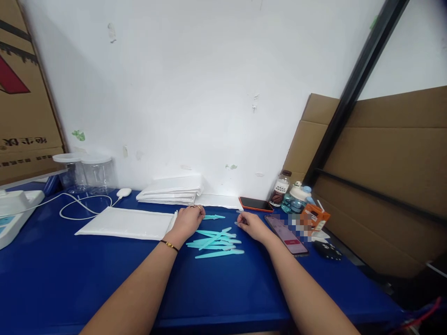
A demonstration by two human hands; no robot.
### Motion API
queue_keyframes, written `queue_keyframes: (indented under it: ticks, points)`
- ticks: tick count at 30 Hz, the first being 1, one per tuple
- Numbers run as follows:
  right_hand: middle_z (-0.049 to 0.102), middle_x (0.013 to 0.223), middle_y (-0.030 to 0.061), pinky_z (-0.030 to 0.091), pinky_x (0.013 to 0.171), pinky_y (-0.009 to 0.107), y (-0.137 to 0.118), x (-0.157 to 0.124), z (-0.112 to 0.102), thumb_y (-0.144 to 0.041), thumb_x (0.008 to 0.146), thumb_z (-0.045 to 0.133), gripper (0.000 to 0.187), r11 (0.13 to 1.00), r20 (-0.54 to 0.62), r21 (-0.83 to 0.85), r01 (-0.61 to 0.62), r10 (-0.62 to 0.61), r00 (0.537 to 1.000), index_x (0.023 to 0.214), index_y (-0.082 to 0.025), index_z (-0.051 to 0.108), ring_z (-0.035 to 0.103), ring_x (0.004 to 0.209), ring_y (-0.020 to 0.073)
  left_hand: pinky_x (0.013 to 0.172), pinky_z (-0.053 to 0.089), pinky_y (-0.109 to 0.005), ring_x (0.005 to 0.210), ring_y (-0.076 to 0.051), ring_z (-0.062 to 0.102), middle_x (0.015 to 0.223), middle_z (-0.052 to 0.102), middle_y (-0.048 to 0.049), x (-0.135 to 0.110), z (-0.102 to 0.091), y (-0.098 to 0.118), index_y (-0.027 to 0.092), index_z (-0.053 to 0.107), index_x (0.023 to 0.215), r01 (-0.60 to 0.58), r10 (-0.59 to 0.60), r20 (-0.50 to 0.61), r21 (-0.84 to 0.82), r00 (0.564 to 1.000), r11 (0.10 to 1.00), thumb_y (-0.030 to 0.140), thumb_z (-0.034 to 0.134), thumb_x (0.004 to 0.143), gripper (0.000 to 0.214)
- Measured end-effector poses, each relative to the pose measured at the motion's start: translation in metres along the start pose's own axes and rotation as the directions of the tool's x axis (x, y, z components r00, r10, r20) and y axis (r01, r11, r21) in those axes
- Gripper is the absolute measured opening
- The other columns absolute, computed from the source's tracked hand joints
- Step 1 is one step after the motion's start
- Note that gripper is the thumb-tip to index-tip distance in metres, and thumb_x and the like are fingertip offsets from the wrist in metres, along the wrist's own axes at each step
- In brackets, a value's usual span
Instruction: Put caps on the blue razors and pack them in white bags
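Observation:
My left hand [188,222] is closed around the handle end of a teal eyebrow razor [214,217], whose narrow tip points right. Across a short gap, my right hand [250,225] pinches a small translucent piece [236,223] that looks like a blade cap. Several more teal eyebrow razors [216,242] lie in a loose, crossing pile on the blue table [223,288], just below and between my hands. Beside my left wrist lies a white padded mailer [129,222], its right end partly behind the hand.
Folded white mailers [171,190] are stacked against the wall. On the right are an orange-edged phone [256,204], a lit phone [288,237], a brown-capped bottle [280,188], a blue bottle [295,199] and an orange carton [314,217]. Clear jars [98,174] and a white cable [75,197] sit left.

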State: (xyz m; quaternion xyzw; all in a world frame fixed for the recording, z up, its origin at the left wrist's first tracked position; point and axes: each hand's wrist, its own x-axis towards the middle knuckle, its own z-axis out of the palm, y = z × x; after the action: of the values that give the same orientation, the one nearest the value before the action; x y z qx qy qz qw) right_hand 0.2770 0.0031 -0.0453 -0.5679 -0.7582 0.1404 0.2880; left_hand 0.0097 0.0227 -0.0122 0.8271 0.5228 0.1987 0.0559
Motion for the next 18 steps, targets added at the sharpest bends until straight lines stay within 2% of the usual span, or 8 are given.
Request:
queue_keyframes:
  ticks: [4,6,11,18]
  points:
    - [0.061,0.074,0.0011,0.044,0.062,0.024,-0.013,-0.002,0.0,-0.027,0.075,0.059,0.013,0.953,-0.056,0.303,0.025,-0.009,0.998,0.083,-0.017,0.06,0.055,0.066,0.0129,0.068,0.037,-0.025,0.078,-0.015,0.06,0.08,0.066,0.0008,-0.002,-0.003,0.007,0.023,0.057,0.086,-0.03,0.033,0.033,-0.083,0.999,0.996,0.024,0.043,0.084,0.015]
    - [0.063,0.077,0.0026,0.046,0.065,0.025,-0.021,-0.002,0.0,-0.032,0.075,0.061,0.019,0.92,-0.077,0.391,0.035,-0.005,0.997,0.085,-0.016,0.061,0.057,0.07,0.0139,0.067,0.036,-0.025,0.077,-0.015,0.06,0.079,0.066,0.0012,-0.003,-0.003,0.009,0.023,0.057,0.085,-0.038,0.041,0.032,-0.095,0.999,0.995,0.025,0.043,0.084,0.014]
    - [0.063,0.077,0.0029,0.047,0.066,0.025,-0.031,-0.003,0.001,-0.036,0.074,0.062,0.022,0.912,-0.066,0.408,0.036,-0.01,0.998,0.084,-0.016,0.062,0.057,0.07,0.0144,0.067,0.035,-0.025,0.078,-0.016,0.06,0.078,0.066,0.0007,-0.003,-0.004,0.011,0.023,0.058,0.085,-0.044,0.047,0.038,-0.08,0.998,0.996,0.025,0.043,0.083,0.015]
    - [0.064,0.077,0.0032,0.047,0.066,0.026,-0.03,-0.003,0.001,-0.037,0.075,0.061,0.023,0.914,-0.081,0.404,0.05,-0.019,0.997,0.085,-0.016,0.063,0.058,0.071,0.0148,0.068,0.036,-0.025,0.08,-0.016,0.061,0.081,0.066,0.0007,-0.003,-0.006,0.012,0.023,0.058,0.085,-0.04,0.044,0.045,-0.087,0.998,0.995,0.025,0.044,0.083,0.014]
